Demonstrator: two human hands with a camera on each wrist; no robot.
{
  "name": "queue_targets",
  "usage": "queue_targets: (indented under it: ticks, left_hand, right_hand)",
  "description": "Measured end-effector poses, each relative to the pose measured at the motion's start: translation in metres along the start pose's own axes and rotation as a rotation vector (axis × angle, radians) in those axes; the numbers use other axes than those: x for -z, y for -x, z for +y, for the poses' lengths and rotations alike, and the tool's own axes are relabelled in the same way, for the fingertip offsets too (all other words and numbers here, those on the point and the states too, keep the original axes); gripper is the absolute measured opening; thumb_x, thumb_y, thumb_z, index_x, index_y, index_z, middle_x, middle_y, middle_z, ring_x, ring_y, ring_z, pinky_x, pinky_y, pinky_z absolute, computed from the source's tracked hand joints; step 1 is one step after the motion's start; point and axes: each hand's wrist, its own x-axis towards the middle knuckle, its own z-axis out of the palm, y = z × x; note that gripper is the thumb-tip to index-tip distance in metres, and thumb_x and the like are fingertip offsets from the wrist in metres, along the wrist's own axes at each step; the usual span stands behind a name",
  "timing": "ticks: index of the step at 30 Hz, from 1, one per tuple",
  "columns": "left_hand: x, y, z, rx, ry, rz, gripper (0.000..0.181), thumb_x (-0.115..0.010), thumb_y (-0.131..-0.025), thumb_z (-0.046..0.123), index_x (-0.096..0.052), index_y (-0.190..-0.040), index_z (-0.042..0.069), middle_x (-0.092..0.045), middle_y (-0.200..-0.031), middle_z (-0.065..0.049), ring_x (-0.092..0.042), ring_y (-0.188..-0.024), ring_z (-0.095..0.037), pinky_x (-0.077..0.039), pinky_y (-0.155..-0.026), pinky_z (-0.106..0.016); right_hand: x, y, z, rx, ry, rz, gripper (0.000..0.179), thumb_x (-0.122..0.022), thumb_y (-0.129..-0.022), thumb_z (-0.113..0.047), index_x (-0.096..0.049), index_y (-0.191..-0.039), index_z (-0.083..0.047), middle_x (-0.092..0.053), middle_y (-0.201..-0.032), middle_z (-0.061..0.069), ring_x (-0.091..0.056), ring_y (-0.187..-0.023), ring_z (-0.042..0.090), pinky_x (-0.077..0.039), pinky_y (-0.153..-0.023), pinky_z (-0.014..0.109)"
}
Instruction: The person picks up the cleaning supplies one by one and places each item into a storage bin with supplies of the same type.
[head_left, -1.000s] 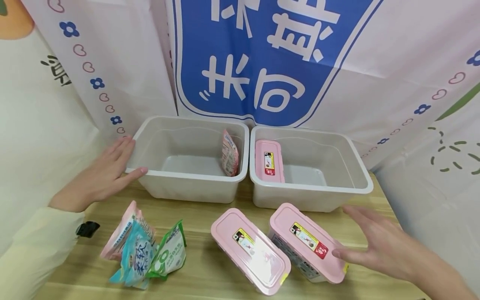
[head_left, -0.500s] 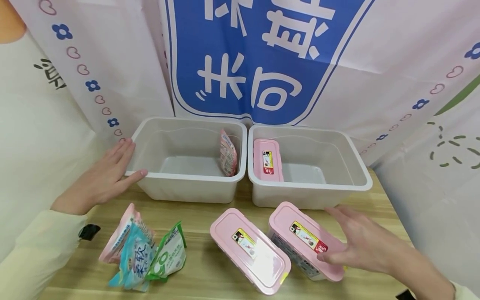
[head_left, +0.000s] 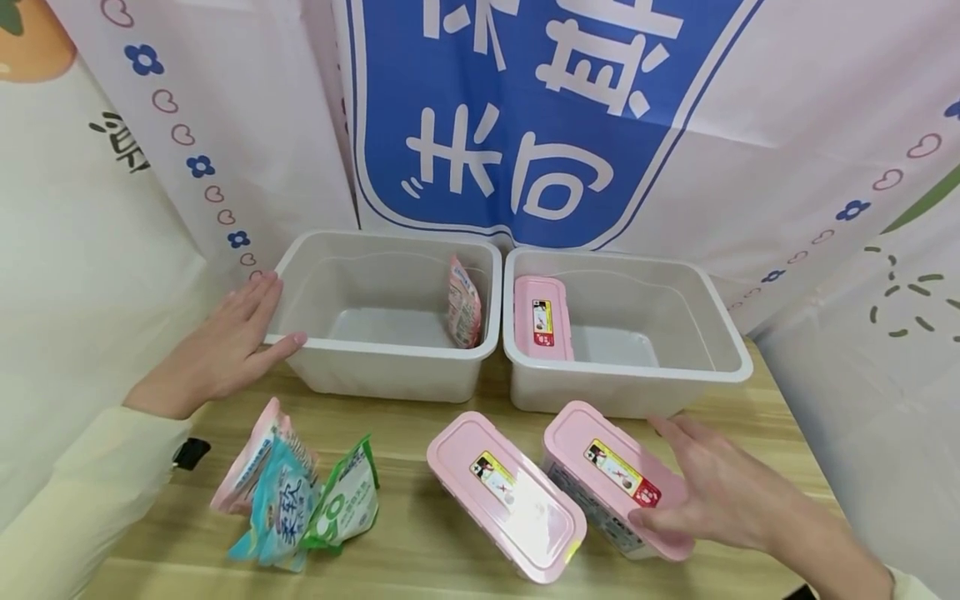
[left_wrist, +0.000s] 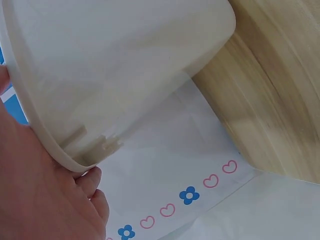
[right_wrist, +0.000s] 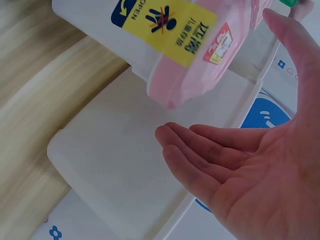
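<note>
My left hand rests at the left end of the left grey bin, its fingers extended along the rim and its thumb over the front corner. In the left wrist view, fingertips show beside the rim. On the right, my right hand hovers around the far end of a pink-lidded box, thumb over the lid. The right wrist view has these fingers relaxed and apart from the box. Beside it lies a second pink-lidded box, angled on the table.
The right grey bin holds another pink-lidded box. A pink pouch stands in the left bin. At the front left are a pink pouch, a blue pouch and a green-and-white pouch. A printed cloth hangs behind.
My right hand has moved left, in over the end of the right-hand pink-lidded box. The left hand stays on the bin's rim, and the view shifts slightly.
</note>
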Motion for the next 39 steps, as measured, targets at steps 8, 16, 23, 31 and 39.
queue_targets:
  ticks: [8,16,23,31,39]
  left_hand:
    - [0.000,-0.001,0.000,0.002,-0.009,-0.005,0.096,-0.042,-0.108,0.059,0.000,-0.167,-0.003,0.008,-0.177,-0.020,0.004,-0.166,-0.042,-0.003,-0.134,-0.061]
    - [-0.001,0.001,0.001,-0.008,0.000,0.012,0.094,-0.043,-0.108,0.056,-0.001,-0.167,-0.004,0.003,-0.177,-0.024,0.003,-0.166,-0.043,-0.004,-0.134,-0.062]
    - [-0.001,-0.001,0.001,-0.010,-0.004,0.004,0.095,-0.042,-0.109,0.057,0.000,-0.166,-0.005,0.005,-0.177,-0.025,0.003,-0.165,-0.044,-0.002,-0.135,-0.060]
    - [-0.002,-0.001,0.001,-0.025,-0.006,0.025,0.094,-0.043,-0.109,0.056,-0.003,-0.165,-0.008,0.001,-0.176,-0.029,0.000,-0.165,-0.047,0.000,-0.135,-0.058]
    - [-0.001,-0.001,0.001,-0.012,0.004,0.009,0.095,-0.043,-0.108,0.057,-0.001,-0.166,-0.006,0.004,-0.177,-0.025,0.002,-0.165,-0.046,0.000,-0.135,-0.059]
  right_hand:
    - [-0.009,-0.001,-0.003,0.024,0.006,0.026,0.096,-0.092,-0.064,-0.065,-0.061,-0.131,-0.004,-0.066,-0.115,0.003,-0.059,-0.090,0.010,-0.058,-0.078,0.033]
    - [-0.013,-0.004,-0.010,-0.028,-0.012,-0.029,0.087,-0.093,-0.062,-0.066,-0.061,-0.121,-0.010,-0.061,-0.105,-0.002,-0.052,-0.084,0.006,-0.050,-0.069,0.022]
    - [-0.020,-0.005,-0.012,-0.006,-0.017,-0.006,0.082,-0.092,-0.062,-0.067,-0.062,-0.116,-0.014,-0.060,-0.101,-0.007,-0.052,-0.084,0.004,-0.050,-0.068,0.022]
    - [-0.027,-0.004,-0.016,0.046,0.044,0.070,0.075,-0.094,-0.060,-0.064,-0.064,-0.108,-0.015,-0.059,-0.096,-0.007,-0.052,-0.085,0.007,-0.050,-0.069,0.025]
    - [-0.031,-0.010,-0.020,0.053,0.103,0.127,0.056,-0.090,-0.061,-0.056,-0.061,-0.090,-0.018,-0.057,-0.084,-0.006,-0.049,-0.077,0.008,-0.047,-0.064,0.025]
